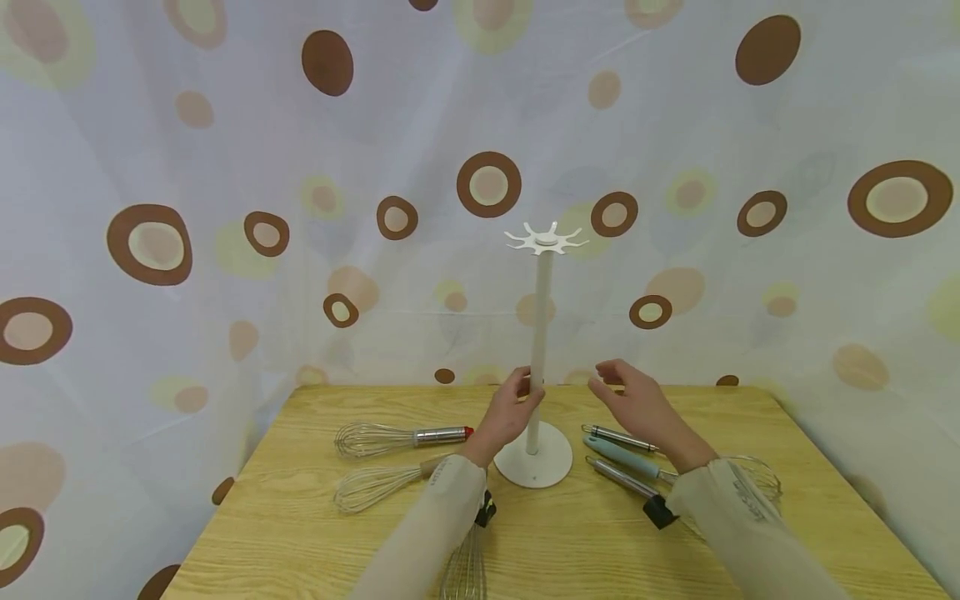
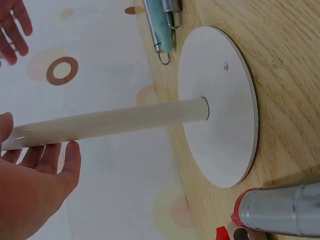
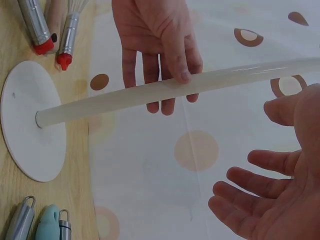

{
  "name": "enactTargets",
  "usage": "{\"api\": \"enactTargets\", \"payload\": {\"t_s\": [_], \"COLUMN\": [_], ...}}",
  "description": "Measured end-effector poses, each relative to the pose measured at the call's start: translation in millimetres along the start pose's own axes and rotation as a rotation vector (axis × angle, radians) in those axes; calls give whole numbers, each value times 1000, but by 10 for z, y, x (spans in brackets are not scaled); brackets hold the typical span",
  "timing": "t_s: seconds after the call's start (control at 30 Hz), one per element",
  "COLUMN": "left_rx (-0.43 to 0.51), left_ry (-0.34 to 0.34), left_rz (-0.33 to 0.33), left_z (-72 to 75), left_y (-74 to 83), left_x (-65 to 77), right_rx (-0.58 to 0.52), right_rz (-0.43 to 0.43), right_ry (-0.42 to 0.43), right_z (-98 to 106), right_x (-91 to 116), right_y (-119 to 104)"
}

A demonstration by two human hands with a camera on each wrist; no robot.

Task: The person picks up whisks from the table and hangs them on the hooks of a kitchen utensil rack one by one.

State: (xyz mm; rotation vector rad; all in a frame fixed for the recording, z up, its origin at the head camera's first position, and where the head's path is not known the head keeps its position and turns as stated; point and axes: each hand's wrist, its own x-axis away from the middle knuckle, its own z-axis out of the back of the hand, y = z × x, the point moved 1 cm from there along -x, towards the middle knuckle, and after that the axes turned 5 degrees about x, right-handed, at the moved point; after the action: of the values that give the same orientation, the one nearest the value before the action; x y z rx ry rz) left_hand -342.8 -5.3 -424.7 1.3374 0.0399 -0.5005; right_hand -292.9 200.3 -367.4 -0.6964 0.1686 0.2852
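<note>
A white stand point(image 1: 542, 333) rises upright from a round base point(image 1: 517, 471), topped by a ring of hooks point(image 1: 546, 242) with nothing hanging on them. My left hand point(image 1: 510, 412) holds the lower pole, thumb on one side and fingers on the other, as the right wrist view shows. Apart from the pole, on its right, my right hand point(image 1: 645, 408) is raised with fingers spread and nothing in it. Below that hand lie whisks, one with a light blue handle point(image 1: 626, 454) and one with a steel handle point(image 1: 618, 477), partly hidden by the right sleeve.
Left of the base lie a red-ended steel whisk point(image 1: 442, 435) and a whisk with a wooden handle point(image 1: 378, 487). Another whisk point(image 1: 465, 562) near the front is partly covered by the left sleeve. A patterned curtain point(image 1: 420, 275) hangs behind the wooden table point(image 1: 300, 533).
</note>
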Motion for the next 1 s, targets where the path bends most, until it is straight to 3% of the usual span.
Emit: {"api": "enactTargets", "payload": {"t_s": [0.13, 0.37, 0.73, 1.0], "left_rx": [-38, -127, -213, -244], "left_ry": [18, 44, -22, -55], "left_rz": [-26, -8, -5, 12], "left_z": [-10, -1, 28, 54], "left_y": [-29, -84, -74, -66], "left_x": [-21, -32, -89, -80], "right_rx": [-12, -112, -234, -264], "right_rz": [4, -2, 73, 111], "right_ry": [23, 53, 118, 218], "right_z": [-31, -110, -127, -183], "right_x": [-110, -262, -593, -773], "right_y": [-62, -234, -679, -709]}}
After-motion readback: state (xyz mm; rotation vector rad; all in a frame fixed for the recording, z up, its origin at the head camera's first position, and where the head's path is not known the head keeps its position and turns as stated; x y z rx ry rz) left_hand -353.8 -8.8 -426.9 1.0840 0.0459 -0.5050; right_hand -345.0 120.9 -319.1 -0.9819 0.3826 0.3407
